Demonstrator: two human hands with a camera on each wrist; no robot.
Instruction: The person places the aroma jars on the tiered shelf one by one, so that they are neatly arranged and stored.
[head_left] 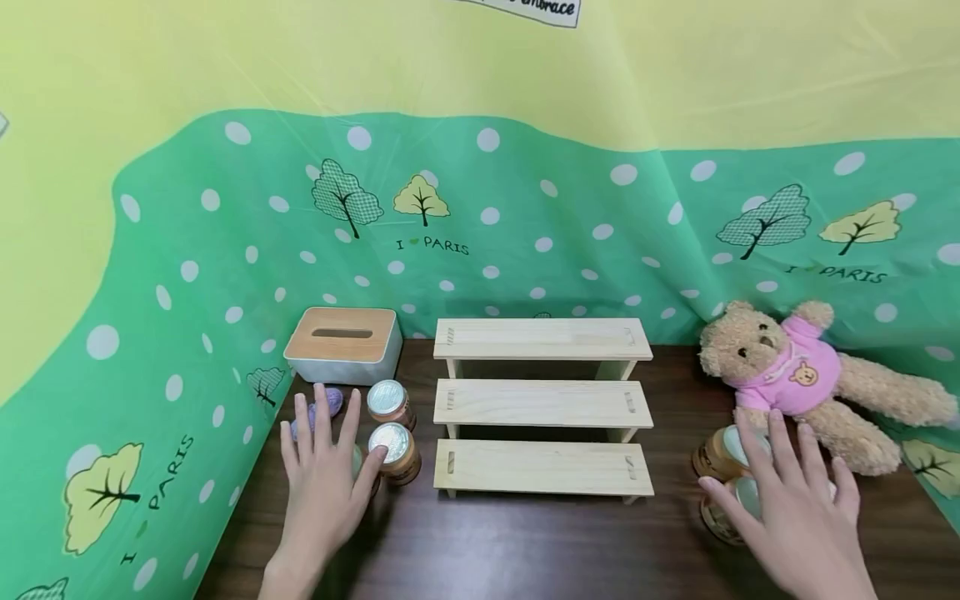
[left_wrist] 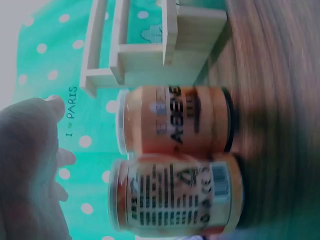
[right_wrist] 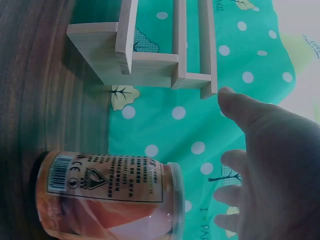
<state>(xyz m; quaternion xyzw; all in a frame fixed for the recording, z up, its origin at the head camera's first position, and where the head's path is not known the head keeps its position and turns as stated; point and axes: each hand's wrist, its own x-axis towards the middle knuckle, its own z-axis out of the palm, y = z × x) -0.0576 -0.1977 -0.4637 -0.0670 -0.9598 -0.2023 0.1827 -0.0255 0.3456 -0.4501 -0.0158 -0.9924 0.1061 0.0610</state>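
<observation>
- The person's bare left hand (head_left: pixel 322 479) shows its back, slender fingers (head_left: pixel 322 421) straight and spread forward, thumb (head_left: pixel 366 479) angled inward.
- The bare right hand (head_left: pixel 806 508) likewise shows its back, fingers fanned, thumb stretched leftward.
- The hands are well apart; the left wrist (head_left: pixel 291 567) shows below its hand.

Matt wooden shelf (head_left: pixel 543 404), glossy cans (head_left: pixel 395 448), fuzzy plush bear (head_left: pixel 808 367), wood-grain table (head_left: pixel 540 550), creased cloth backdrop (head_left: pixel 517 183)

White-dotted green cloth (head_left: pixel 517 225), orange cans (left_wrist: pixel 175 120), beige shelf (head_left: pixel 543 404), brown table (head_left: pixel 540 550), tan-and-pink bear (head_left: pixel 802 375)
</observation>
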